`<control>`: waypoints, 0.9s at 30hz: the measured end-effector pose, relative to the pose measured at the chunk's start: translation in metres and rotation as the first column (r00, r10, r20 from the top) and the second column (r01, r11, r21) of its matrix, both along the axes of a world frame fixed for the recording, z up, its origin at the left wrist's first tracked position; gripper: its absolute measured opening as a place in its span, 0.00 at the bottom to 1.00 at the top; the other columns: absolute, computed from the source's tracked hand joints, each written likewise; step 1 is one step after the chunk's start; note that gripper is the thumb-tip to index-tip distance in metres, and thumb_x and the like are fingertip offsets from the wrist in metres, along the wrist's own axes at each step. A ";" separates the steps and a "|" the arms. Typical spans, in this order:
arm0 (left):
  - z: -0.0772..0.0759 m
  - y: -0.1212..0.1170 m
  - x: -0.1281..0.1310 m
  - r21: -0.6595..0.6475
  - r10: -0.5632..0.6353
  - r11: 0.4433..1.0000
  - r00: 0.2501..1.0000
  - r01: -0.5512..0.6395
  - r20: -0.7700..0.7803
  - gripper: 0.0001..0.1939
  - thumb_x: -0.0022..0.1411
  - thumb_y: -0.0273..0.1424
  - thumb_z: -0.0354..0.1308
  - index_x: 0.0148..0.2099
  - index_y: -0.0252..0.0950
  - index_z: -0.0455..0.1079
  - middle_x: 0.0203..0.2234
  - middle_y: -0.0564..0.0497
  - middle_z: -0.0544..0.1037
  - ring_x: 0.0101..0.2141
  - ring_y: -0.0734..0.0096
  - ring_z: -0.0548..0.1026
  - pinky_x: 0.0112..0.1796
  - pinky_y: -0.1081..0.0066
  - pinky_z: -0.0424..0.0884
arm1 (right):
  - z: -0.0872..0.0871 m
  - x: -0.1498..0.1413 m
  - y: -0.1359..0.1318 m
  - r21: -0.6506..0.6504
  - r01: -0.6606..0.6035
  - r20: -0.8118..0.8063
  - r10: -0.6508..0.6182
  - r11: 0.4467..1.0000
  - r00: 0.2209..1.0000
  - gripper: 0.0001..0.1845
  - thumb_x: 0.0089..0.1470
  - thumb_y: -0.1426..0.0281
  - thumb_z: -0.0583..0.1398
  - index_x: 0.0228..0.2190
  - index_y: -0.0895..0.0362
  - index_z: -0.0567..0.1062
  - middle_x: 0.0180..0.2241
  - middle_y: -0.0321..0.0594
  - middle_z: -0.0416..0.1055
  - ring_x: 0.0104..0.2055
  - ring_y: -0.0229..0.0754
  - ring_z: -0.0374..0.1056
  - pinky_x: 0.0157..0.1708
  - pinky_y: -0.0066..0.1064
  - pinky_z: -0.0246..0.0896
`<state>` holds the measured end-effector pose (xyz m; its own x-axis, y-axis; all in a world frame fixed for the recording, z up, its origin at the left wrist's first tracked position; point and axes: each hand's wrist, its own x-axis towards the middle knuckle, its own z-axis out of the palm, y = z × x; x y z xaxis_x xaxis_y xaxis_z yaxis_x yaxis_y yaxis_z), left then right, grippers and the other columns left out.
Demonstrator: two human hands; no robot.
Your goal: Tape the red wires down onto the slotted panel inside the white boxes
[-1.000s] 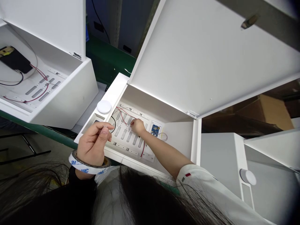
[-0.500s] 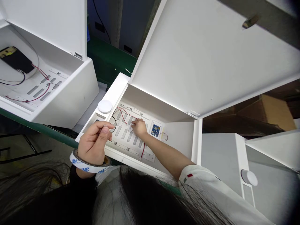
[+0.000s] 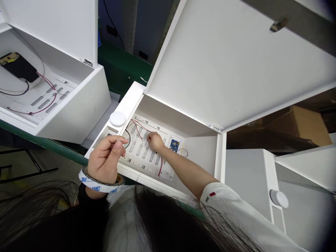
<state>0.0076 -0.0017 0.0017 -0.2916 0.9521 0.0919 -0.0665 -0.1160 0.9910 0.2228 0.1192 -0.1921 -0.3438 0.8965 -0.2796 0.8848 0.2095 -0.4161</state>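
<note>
Left grip (image 3: pixel 103 159) pinched, thumb against fingers, anything held too small to tell; tape roll (image 3: pixel 101 184) around wrist. Right grip (image 3: pixel 155 142) curled on slotted panel (image 3: pixel 139 154), hold unclear, inside white cabinet (image 3: pixel 126 106); red wire (image 3: pixel 139 127) at 11 o'clock, blue circuit board (image 3: pixel 174 145) at 3 o'clock.

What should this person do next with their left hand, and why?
Probably bring the left hand across and stick down the red wire: its fingers seem to pinch a small piece, likely from the 3M tape roll on that wrist, and the right hand rests by that wire on the slotted white panel.
</note>
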 end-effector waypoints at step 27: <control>0.014 0.012 0.003 -0.223 -0.048 0.974 0.999 0.048 0.005 0.11 0.67 0.41 0.54 0.42 0.38 0.66 0.20 0.55 0.65 0.21 0.78 0.63 0.21 0.78 0.58 | 0.234 -0.072 -0.022 -0.082 -0.202 -0.785 0.061 0.976 0.616 0.08 0.52 0.64 0.65 0.33 0.54 0.81 0.30 0.36 0.76 0.33 0.37 0.72 0.37 0.31 0.67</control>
